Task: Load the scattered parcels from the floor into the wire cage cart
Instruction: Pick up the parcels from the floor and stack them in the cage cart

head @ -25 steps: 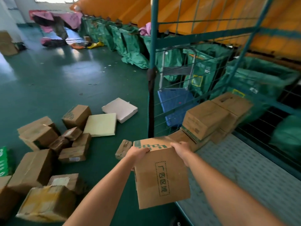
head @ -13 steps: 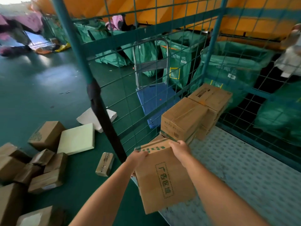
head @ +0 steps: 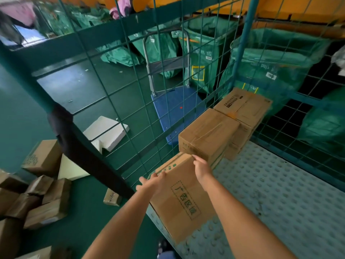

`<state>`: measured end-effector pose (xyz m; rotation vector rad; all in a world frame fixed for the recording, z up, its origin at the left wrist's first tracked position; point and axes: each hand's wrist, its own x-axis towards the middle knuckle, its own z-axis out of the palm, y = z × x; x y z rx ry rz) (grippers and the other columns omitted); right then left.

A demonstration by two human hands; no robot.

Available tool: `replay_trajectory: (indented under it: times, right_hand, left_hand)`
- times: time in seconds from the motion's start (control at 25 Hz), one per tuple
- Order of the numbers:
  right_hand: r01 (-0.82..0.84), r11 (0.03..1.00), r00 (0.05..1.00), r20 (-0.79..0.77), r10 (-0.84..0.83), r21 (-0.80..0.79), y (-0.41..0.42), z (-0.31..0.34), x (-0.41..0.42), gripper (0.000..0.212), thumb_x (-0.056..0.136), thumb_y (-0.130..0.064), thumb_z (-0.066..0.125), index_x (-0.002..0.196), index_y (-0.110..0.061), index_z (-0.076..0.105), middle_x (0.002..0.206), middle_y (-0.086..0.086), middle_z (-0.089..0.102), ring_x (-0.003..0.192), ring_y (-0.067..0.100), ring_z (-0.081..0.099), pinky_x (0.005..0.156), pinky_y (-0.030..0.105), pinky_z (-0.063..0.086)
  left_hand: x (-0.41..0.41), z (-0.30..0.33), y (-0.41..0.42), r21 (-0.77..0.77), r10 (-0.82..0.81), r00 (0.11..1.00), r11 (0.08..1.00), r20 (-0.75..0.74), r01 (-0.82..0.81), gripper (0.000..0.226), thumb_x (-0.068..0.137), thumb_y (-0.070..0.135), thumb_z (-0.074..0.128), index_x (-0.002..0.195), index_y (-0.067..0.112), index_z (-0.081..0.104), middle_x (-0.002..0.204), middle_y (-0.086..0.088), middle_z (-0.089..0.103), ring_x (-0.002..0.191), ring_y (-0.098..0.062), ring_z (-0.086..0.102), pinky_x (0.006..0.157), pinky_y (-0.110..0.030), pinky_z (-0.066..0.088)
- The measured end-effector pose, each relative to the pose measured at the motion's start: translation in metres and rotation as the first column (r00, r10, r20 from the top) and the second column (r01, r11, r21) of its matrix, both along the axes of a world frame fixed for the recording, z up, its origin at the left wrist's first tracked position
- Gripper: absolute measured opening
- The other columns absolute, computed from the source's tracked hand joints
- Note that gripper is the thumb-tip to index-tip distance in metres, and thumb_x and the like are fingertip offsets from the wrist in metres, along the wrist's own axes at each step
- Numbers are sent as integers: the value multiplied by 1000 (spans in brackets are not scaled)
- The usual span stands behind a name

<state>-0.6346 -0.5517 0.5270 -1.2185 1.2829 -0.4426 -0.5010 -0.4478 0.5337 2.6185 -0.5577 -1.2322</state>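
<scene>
A brown cardboard parcel [head: 183, 199] with green printed characters lies at the front left corner of the wire cage cart's studded floor [head: 280, 193]. My right hand [head: 201, 168] grips its far edge, fingers curled over the top. My left hand [head: 152, 182] touches its left edge with fingers spread and fairly straight. The parcel's far end sits against a taped brown box [head: 207, 136] inside the cart. Another stack of boxes [head: 244, 107] stands beyond that, in the cart's far corner.
The cart's green mesh side [head: 130, 86] and corner post [head: 61, 120] stand left of the parcel. Several brown parcels [head: 44, 193] and flat white boxes [head: 106, 131] lie on the green floor outside. A blue hand trolley [head: 173, 107] and green sacks [head: 270, 68] stand behind the mesh.
The parcel has moved forward and down onto the cart floor, up against the taped box. My left hand has loosened from a grip to a spread touch. The view has swung right.
</scene>
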Motion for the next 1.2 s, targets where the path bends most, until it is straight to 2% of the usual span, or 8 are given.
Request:
replay_trajectory:
  times: [0.12,0.28,0.48,0.6,0.72,0.88,1.04,1.2]
  right_hand:
    - [-5,1000,1000,6,5,-7,-9,4,5,42,99,-6,37,139,-10,50,141,8,50,128,24,45,110,40,37]
    - [33,998,999,36,-35,56,-9,1,3,39,96,-5,42,129,-12,60,127,7,60,116,24,53,103,41,45]
    - [165,974,983,50,-175,158,-2,-11,4,40,91,7,39,107,-10,71,109,10,69,97,25,60,89,34,52]
    - [155,969,953,-287,-95,194,6,-35,-5,41,91,-34,63,125,-12,60,125,10,62,108,29,58,96,40,48]
    - [110,855,897,-422,135,507,16,-63,-27,83,86,-66,51,144,-8,40,143,15,45,129,34,45,104,45,41]
    - [130,659,987,-161,-14,741,30,-57,-22,74,85,-68,51,130,-10,51,115,19,63,107,35,61,92,49,52]
    - [126,794,986,-166,-33,594,23,-64,-7,83,80,-70,55,141,-15,42,136,14,54,123,34,52,105,52,41]
    - [245,853,968,-165,-189,461,17,-43,-5,64,79,-42,75,126,-6,53,117,16,63,98,32,63,78,42,56]
  left_hand:
    - [7,8,-28,-20,-78,992,997,98,80,45,102,41,27,145,30,32,148,-11,32,137,-33,26,111,-54,22]
    - [11,-8,-58,29,-95,989,995,113,92,101,60,91,5,126,32,53,131,-4,55,124,-30,46,107,-58,24]
    - [-13,28,-61,47,-18,999,999,-46,20,132,35,107,5,118,23,65,116,-7,64,108,-35,57,102,-44,37]
    - [-8,42,-47,-75,-43,993,997,-114,35,97,80,84,26,142,11,44,143,-8,46,133,-33,42,103,-28,35]
    - [40,-33,-48,-2,-16,999,1000,31,16,133,36,107,6,137,32,48,138,-6,52,131,-33,43,113,-59,18]
    - [39,-6,-45,-133,16,998,991,61,-8,88,66,88,11,97,23,61,107,-4,64,101,-26,58,104,-50,37]
    - [38,13,-43,-170,-36,999,985,22,39,66,87,70,41,119,14,51,111,-4,57,95,-20,56,84,-32,46]
    - [56,8,-42,-137,-46,999,990,-12,44,56,89,49,50,128,9,51,109,-6,57,91,-20,55,73,-28,45]
